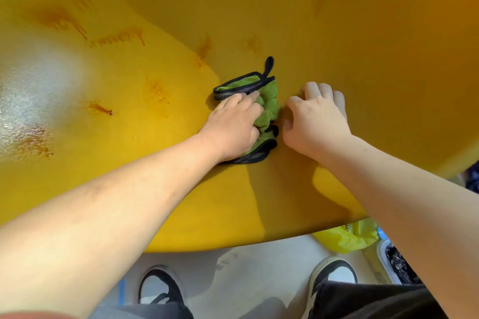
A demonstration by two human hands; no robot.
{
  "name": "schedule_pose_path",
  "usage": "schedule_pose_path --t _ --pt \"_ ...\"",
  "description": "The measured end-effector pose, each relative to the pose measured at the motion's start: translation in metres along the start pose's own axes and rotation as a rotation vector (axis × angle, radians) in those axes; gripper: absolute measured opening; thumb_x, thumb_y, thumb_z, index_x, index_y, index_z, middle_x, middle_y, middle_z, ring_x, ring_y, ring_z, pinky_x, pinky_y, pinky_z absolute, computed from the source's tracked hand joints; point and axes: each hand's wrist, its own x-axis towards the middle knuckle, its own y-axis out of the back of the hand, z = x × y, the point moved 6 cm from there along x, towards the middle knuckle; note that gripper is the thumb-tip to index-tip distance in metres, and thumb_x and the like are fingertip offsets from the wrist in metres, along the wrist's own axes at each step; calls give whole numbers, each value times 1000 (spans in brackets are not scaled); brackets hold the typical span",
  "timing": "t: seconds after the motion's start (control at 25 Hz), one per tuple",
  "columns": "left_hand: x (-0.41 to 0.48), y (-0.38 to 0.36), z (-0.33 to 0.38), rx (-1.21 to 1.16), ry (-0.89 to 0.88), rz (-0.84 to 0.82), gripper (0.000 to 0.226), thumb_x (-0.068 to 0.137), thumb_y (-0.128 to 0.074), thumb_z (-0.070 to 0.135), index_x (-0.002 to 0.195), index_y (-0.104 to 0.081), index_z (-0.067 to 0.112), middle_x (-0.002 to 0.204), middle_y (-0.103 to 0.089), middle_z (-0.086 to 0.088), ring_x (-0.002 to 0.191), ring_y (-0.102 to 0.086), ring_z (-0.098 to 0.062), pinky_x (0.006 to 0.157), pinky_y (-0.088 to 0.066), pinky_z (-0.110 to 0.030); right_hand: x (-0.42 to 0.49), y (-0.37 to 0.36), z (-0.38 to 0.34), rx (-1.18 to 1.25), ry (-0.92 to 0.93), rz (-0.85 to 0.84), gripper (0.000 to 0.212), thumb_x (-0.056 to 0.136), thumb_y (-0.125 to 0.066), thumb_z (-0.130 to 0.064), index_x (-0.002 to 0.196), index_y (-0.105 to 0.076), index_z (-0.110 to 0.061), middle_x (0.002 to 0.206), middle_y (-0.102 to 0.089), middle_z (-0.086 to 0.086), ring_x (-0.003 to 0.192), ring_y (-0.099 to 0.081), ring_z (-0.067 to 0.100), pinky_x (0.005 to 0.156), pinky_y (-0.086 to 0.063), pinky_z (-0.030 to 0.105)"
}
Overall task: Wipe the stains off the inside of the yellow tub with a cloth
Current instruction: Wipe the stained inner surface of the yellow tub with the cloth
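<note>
My left hand (pixel 233 127) has its fingers clamped on the bunched green cloth (pixel 261 101) low inside the yellow tub (pixel 337 33), right hand (pixel 316 122) bracing with fingers curled and empty, so I'd press flat and sweep leftward over the orange stains (pixel 155 90).

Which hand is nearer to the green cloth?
Left. The left hand lies on the green cloth, pressing it against the yellow tub. The right hand rests on the tub just beside the cloth, on its right.

The yellow tub (pixel 337 33) looked like smooth plastic, glossy with glare at nine o'clock; the green cloth (pixel 268 103) was nubby microfibre, edged in black.
</note>
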Motion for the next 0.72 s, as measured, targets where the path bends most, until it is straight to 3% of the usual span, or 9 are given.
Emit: schedule_pose_path --t 0.12,0.24,0.32,0.4,0.48,0.6,0.72 --pt "-8 11 -49 19 37 3 62 93 -47 19 154 -39 25 171 -14 2 156 -12 -20 127 -10 -41 7 1 -20 106 65 -38 39 92 -57 -39 121 -67 -16 131 -52 14 125 -44 39 99 -41 46" --pt "-27 17 -108 36 267 76 62 95 -46 17 156 -37 28 171 -13 3 157 -10 -19 127 -7 -43 8 -5 -31 191 76 -107 41 95 -54 -45 127 -61 -21 132 -51 10 127 -44 34 88 -46 39" --pt "-33 11 -112 -15 368 100 58 98 -44 16 155 -37 27 171 -14 3 156 -10 -20 126 -10 -45 7 -11 -35 151 89 -124 42 94 -53 -47 128 -62 -24 127 -54 7 122 -47 32 88 -46 38" --pt "-31 7 -92 -66 328 91 55 99 -44 15 152 -40 27 170 -17 6 156 -10 -19 126 -11 -43 8 -12 -39 126 81 -117 42 94 -53 -46 128 -63 -24 125 -55 8 121 -48 34 91 -46 40" --pt "-35 5 -71 -65 180 54 57 99 -45 12 153 -39 29 169 -18 8 156 -10 -16 127 -9 -39 14 -7 -47 163 49 -103 41 95 -53 -44 129 -62 -23 125 -54 10 122 -46 35 90 -45 41" --pt "-55 9 -85 -9 38 0 65 96 -46 2 154 -38 30 169 -18 9 156 -11 -14 127 -8 -37 21 1 -74 240 87 -78 37 96 -52 -39 127 -63 -22 124 -54 10 123 -46 34 87 -46 41" --pt "-77 29 -151 122 231 17 74 88 -44 -10 153 -40 25 169 -21 5 156 -15 -16 126 -11 -40 26 7 -107 336 182 -107 41 98 -52 -39 135 -61 -23 127 -54 8 126 -47 33 88 -51 42"
